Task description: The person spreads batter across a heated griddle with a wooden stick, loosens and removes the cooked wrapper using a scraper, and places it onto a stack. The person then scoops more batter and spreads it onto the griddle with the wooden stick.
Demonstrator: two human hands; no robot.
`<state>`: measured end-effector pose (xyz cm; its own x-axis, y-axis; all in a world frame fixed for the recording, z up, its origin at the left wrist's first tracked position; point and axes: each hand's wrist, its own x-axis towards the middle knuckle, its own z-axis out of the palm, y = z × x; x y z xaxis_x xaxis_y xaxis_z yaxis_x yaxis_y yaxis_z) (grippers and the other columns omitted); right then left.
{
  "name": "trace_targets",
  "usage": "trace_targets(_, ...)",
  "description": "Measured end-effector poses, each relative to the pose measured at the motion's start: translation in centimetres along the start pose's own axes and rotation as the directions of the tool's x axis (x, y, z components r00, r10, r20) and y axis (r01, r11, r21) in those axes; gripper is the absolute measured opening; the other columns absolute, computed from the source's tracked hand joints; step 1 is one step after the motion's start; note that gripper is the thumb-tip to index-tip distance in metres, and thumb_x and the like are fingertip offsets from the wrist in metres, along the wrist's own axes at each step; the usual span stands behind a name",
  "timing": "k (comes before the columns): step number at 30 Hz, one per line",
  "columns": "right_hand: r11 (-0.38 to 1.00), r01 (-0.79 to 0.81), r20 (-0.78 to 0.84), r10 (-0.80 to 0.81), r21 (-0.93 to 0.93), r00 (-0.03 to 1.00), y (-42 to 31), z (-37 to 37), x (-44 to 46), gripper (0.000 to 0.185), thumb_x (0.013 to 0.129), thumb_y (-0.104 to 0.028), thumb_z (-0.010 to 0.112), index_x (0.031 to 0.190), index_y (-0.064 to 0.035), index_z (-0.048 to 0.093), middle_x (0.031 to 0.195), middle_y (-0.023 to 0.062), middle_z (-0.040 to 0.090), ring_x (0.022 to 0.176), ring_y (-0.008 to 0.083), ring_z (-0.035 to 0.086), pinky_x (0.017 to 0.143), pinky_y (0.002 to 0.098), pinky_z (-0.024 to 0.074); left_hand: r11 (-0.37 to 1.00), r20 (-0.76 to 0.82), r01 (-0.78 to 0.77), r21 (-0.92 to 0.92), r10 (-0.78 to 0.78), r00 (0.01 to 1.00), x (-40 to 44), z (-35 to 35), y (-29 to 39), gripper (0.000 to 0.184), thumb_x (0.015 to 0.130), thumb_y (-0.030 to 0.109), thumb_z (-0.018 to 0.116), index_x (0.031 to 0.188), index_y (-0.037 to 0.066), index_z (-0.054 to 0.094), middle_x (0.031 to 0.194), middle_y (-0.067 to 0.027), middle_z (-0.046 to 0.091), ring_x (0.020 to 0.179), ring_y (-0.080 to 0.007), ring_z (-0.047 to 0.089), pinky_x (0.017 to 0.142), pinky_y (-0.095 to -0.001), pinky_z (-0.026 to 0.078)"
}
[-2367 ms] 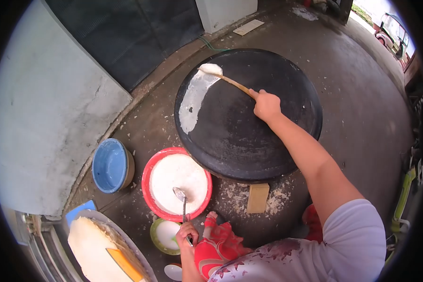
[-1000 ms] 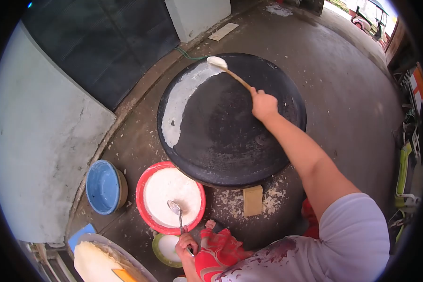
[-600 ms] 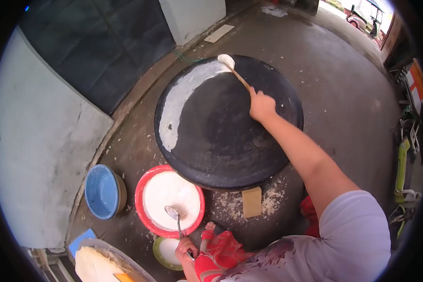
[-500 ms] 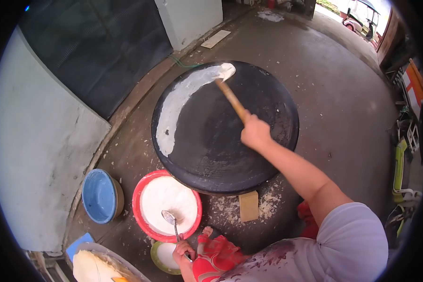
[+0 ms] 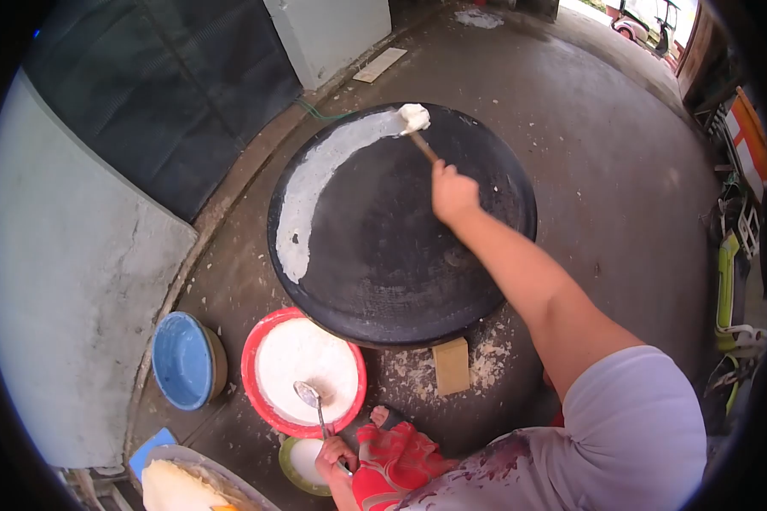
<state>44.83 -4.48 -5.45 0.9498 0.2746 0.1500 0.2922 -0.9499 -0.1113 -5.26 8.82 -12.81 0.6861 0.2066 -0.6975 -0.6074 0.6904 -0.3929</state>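
My right hand (image 5: 455, 194) is closed round the handle of a wooden spreader (image 5: 423, 146). White batter clings to the spreader's far end, which rests near the back rim of a large round black griddle (image 5: 392, 247). A curved band of white batter (image 5: 302, 204) runs along the griddle's left side up to the spreader. Low in the view, my left hand (image 5: 336, 456) grips a metal ladle (image 5: 314, 399). The ladle's bowl hangs over a red basin (image 5: 253, 385) filled with white batter.
A blue basin (image 5: 181, 361) stands left of the red one. A green bowl (image 5: 291, 477) with white contents sits by my left hand. Stacked thin flatbreads (image 5: 179, 487) lie at the bottom left. A yellowish block (image 5: 452, 366) and scattered crumbs are on the floor before the griddle.
My right hand has reached farther toward the griddle's back rim, turning the spreader and its lump of batter. My left hand and the ladle have hardly moved.
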Motion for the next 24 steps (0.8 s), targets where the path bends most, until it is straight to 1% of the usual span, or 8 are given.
trace_targets(6,0.996,-0.051,0.044,0.055,-0.079,0.998,7.4,-4.0,-6.8,0.044,0.080,-0.006,0.047,0.123,0.0005,0.039,0.093,0.0158,0.058,0.085,0.0285,0.061,0.069,0.0367,0.0502,0.998,-0.017,0.057,0.031,-0.056,0.998,-0.7,0.9,0.1,0.015,0.086,0.007,0.035,0.078,0.002,0.047,0.056,0.0000,0.039,0.043,-0.0098,0.039,0.040,-0.0225,0.036)
trace_targets(8,0.873,0.131,-0.093,-0.099,0.470,0.991,9.8,-2.3,-8.1,0.038,0.083,-0.006,0.046,0.120,-0.0018,0.044,0.090,0.0131,0.060,0.085,0.0250,0.061,0.071,0.0346,0.0483,0.998,0.025,-0.028,0.058,0.026,0.999,0.6,-1.8,4.3,0.018,0.087,0.005,0.033,0.090,-0.003,0.049,0.057,-0.0003,0.039,0.043,-0.0098,0.040,0.040,-0.0225,0.037)
trace_targets(9,0.870,0.125,-0.090,-0.093,0.477,0.992,10.5,-2.0,-7.9,0.038,0.083,-0.006,0.046,0.120,-0.0018,0.044,0.090,0.0131,0.060,0.085,0.0250,0.061,0.071,0.0346,0.0483,0.997,0.024,-0.032,0.066,0.031,0.999,-0.2,-0.9,3.3,0.018,0.087,0.005,0.033,0.090,-0.003,0.049,0.057,-0.0003,0.039,0.043,-0.0098,0.040,0.040,-0.0225,0.037)
trace_targets(12,0.515,-0.190,0.174,0.080,0.836,0.982,12.0,-3.4,-5.4,0.027,0.086,-0.009,0.045,0.112,-0.0030,0.053,0.079,0.0068,0.061,0.070,0.0178,0.058,0.070,0.0280,0.0449,0.974,0.007,-0.177,0.144,0.177,0.984,-3.0,2.8,-0.6,0.030,0.088,0.007,0.032,0.110,-0.010,0.042,0.060,-0.0018,0.041,0.044,-0.0114,0.041,0.038,-0.0233,0.036)
trace_targets(13,0.619,-0.037,-0.009,0.071,0.785,0.997,13.7,-1.1,-3.4,0.031,0.086,-0.008,0.045,0.117,-0.0056,0.052,0.074,0.0046,0.061,0.062,0.0139,0.056,0.063,0.0271,0.0453,0.973,0.013,-0.175,0.151,0.175,0.984,-3.7,3.2,-0.9,0.030,0.088,0.007,0.032,0.110,-0.010,0.042,0.060,-0.0018,0.041,0.044,-0.0114,0.041,0.038,-0.0233,0.036)
trace_targets(19,0.493,-0.410,0.350,0.215,0.767,0.912,13.7,-1.9,0.6,0.036,0.089,-0.010,0.038,0.123,-0.0122,0.049,0.072,0.0021,0.057,0.044,0.0069,0.040,0.038,0.0230,0.0310,0.976,0.274,-0.012,0.218,-0.049,0.961,-7.3,4.2,-0.8,0.026,0.090,0.017,0.035,0.072,0.002,0.046,0.063,-0.0058,0.046,0.050,-0.0162,0.047,0.047,-0.0277,0.043)
trace_targets(20,0.424,-0.460,0.440,0.152,0.780,0.885,12.9,-3.0,0.1,0.037,0.089,-0.012,0.037,0.124,-0.0134,0.047,0.070,0.0018,0.056,0.043,0.0067,0.037,0.037,0.0226,0.0288,0.963,0.159,-0.153,0.224,0.119,0.980,-8.7,6.3,-4.1,0.028,0.091,0.012,0.027,0.065,0.009,0.035,0.052,0.0005,0.032,0.040,-0.0101,0.034,0.039,-0.0224,0.035)
trace_targets(24,0.362,-0.534,0.509,0.168,0.764,0.844,14.0,-2.9,0.6,0.036,0.091,-0.016,0.035,0.125,-0.0186,0.046,0.066,0.0009,0.052,0.040,0.0067,0.030,0.035,0.0215,0.0256,0.966,0.149,-0.173,0.190,0.146,0.978,-10.5,7.5,-6.8,0.026,0.090,0.011,0.029,0.067,0.007,0.038,0.054,-0.0003,0.035,0.039,-0.0106,0.035,0.036,-0.0219,0.035)
